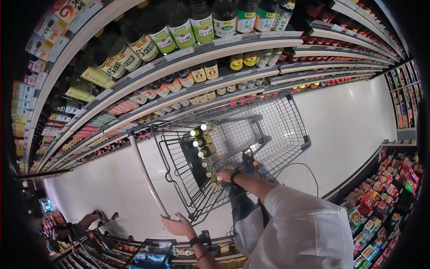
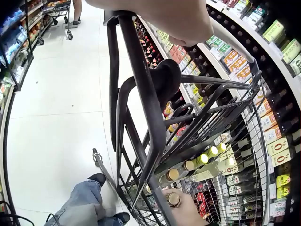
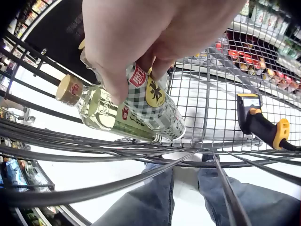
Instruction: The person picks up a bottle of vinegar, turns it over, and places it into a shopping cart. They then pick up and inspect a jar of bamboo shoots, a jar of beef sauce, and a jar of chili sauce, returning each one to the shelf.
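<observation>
My right hand (image 1: 225,174) is inside the shopping cart (image 1: 286,154), fingers curled round a clear vinegar bottle (image 3: 155,101) with a green-and-white checked label. Against it lies another clear bottle (image 3: 106,110) with a gold cap and green label. A row of more bottles (image 1: 204,151) with yellow, pale and gold caps runs along the cart's handle-side end. My left hand (image 1: 179,225) rests at the near end of the cart's handle (image 1: 148,175), thumb spread away from it; in the left wrist view the hand covers part of the bar.
A black-and-yellow handheld scanner (image 3: 257,120) with a cable lies in the cart. Shelves of bottles (image 1: 179,33) line the far side. Packaged goods (image 1: 376,201) fill a display at right. Behind at left stand another cart and a person's legs (image 2: 76,12).
</observation>
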`<state>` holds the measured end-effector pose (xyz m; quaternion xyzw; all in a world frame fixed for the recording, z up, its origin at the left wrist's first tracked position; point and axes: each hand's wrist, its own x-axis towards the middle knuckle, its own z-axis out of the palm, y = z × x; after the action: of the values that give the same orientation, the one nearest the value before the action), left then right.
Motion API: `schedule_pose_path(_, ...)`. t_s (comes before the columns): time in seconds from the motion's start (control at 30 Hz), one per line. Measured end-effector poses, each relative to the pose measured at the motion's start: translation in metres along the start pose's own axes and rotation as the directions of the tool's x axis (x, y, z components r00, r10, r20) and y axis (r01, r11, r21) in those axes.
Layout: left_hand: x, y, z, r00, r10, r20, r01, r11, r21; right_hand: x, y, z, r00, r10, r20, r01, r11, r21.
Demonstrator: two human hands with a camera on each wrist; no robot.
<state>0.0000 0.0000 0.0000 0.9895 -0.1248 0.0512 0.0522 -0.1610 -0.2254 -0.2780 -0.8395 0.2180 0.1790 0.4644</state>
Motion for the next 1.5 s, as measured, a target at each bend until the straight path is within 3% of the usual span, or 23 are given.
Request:
schedule_pose_path(0.07, 0.010, -0.009, -0.005, 0.999, 0.018, -0.027, -0.018, 1.000, 0.002, 0.004, -0.016, 0.000, 0.999, -0.018, -0.047, 0.018, 1.000, 0.019)
schedule_pose_path(0.1, -0.013, 0.019, 0.014, 0.999, 0.025, -0.023, -0.026, 0.999, -0.040, -0.015, 0.024, -0.019, 1.000, 0.013, -0.018, -0.014, 0.999, -0.033)
schedule_pose_path(0.27, -0.007, 0.014, -0.001, 0.997, 0.043, -0.062, -0.043, 0.999, -0.004, 0.002, 0.024, 0.009, 0.994, -0.073, 0.085, 0.081, 0.992, -0.093)
schedule_pose_path(0.37, -0.009, 0.018, -0.006, 0.999, 0.016, -0.042, -0.016, 1.000, -0.003, -0.004, 0.019, 0.005, 0.993, -0.042, 0.111, 0.052, 0.995, -0.085)
schedule_pose_path(0.47, -0.009, 0.018, -0.008, 1.000, -0.003, -0.028, 0.003, 1.000, -0.005, -0.010, 0.015, 0.013, 0.997, -0.035, -0.063, 0.034, 0.999, -0.022)
schedule_pose_path(0.57, -0.010, 0.016, -0.005, 0.999, 0.000, -0.043, 0.000, 1.000, 0.007, -0.002, 0.021, 0.017, 0.997, -0.055, -0.045, 0.058, 0.995, 0.080)
schedule_pose_path(0.67, -0.010, 0.014, -0.005, 0.998, 0.029, -0.064, -0.029, 1.000, -0.006, -0.026, 0.000, -0.038, 0.983, 0.002, 0.181, -0.012, 0.999, 0.052)
schedule_pose_path(0.77, -0.009, 0.013, -0.005, 0.998, 0.013, -0.053, -0.016, 0.999, -0.046, -0.038, 0.011, -0.069, 0.995, 0.024, 0.095, -0.031, 0.997, 0.072)
schedule_pose_path(0.8, -0.008, 0.013, -0.003, 0.998, 0.013, -0.054, -0.016, 0.998, -0.055, -0.007, 0.062, -0.037, 0.999, -0.052, -0.011, 0.053, 0.990, 0.133)
schedule_pose_path(0.87, -0.008, 0.008, 0.000, 0.998, 0.014, -0.055, -0.018, 0.997, -0.073, -0.041, 0.065, -0.101, 0.984, 0.106, -0.146, -0.046, 0.929, 0.368)
schedule_pose_path(0.9, -0.008, 0.007, -0.001, 0.999, 0.008, -0.052, -0.012, 0.998, -0.069, -0.051, 0.080, -0.128, 0.948, 0.063, -0.311, 0.056, 0.932, 0.359)
schedule_pose_path(0.93, -0.008, 0.006, -0.001, 0.999, 0.002, -0.050, -0.005, 0.998, -0.067, -0.058, 0.096, -0.153, 0.928, 0.200, -0.314, 0.068, 0.739, 0.670)
schedule_pose_path(0.97, -0.008, 0.007, 0.000, 0.999, -0.005, -0.045, 0.003, 0.998, -0.064, -0.069, 0.106, -0.186, 0.858, 0.233, -0.459, 0.181, 0.698, 0.693)
schedule_pose_path(1.0, -0.008, 0.008, -0.001, 0.999, -0.016, -0.034, 0.014, 0.998, -0.061, -0.090, 0.103, -0.228, 0.737, 0.265, -0.622, 0.124, 0.851, 0.510)
schedule_pose_path(1.03, -0.009, 0.009, -0.003, 0.999, -0.018, -0.032, 0.016, 0.998, -0.059, -0.085, 0.127, -0.245, 0.540, 0.291, -0.790, 0.348, 0.777, 0.524)
schedule_pose_path(1.07, -0.009, 0.010, -0.004, 0.999, -0.020, -0.030, 0.018, 0.998, -0.055, -0.096, 0.133, -0.280, 0.341, 0.202, -0.918, 0.378, 0.865, 0.330)
schedule_pose_path(1.1, -0.009, 0.011, -0.004, 0.999, -0.022, -0.027, 0.020, 0.999, -0.050, -0.115, 0.121, -0.320, 0.390, 0.399, -0.830, 0.448, 0.706, 0.549)
schedule_pose_path(1.13, -0.010, 0.009, -0.002, 0.998, 0.001, -0.062, -0.004, 0.999, -0.039, -0.113, 0.145, -0.348, 0.287, 0.385, -0.877, 0.355, 0.808, 0.471)
schedule_pose_path(1.17, -0.009, 0.009, -0.002, 0.998, 0.000, -0.062, -0.003, 0.999, -0.043, -0.117, 0.141, -0.379, 0.204, 0.464, -0.862, 0.441, 0.743, 0.504)
schedule_pose_path(1.27, -0.008, 0.008, 0.001, 0.998, -0.007, -0.067, 0.003, 0.998, -0.065, -0.112, 0.158, -0.451, 0.167, 0.449, -0.878, 0.467, 0.748, 0.472)
schedule_pose_path(1.37, -0.009, 0.011, -0.003, 0.998, -0.002, -0.061, -0.002, 0.998, -0.059, -0.125, 0.117, -0.506, 0.079, 0.388, -0.918, 0.325, 0.861, 0.392)
schedule_pose_path(1.43, -0.010, 0.011, -0.004, 0.996, 0.021, -0.083, -0.024, 0.999, -0.039, -0.120, 0.107, -0.532, -0.022, 0.360, -0.933, 0.221, 0.912, 0.347)
schedule_pose_path(1.5, -0.009, 0.015, -0.003, 0.995, 0.025, -0.097, -0.029, 0.999, -0.031, -0.113, 0.110, -0.558, 0.068, 0.459, -0.886, 0.084, 0.882, 0.463)
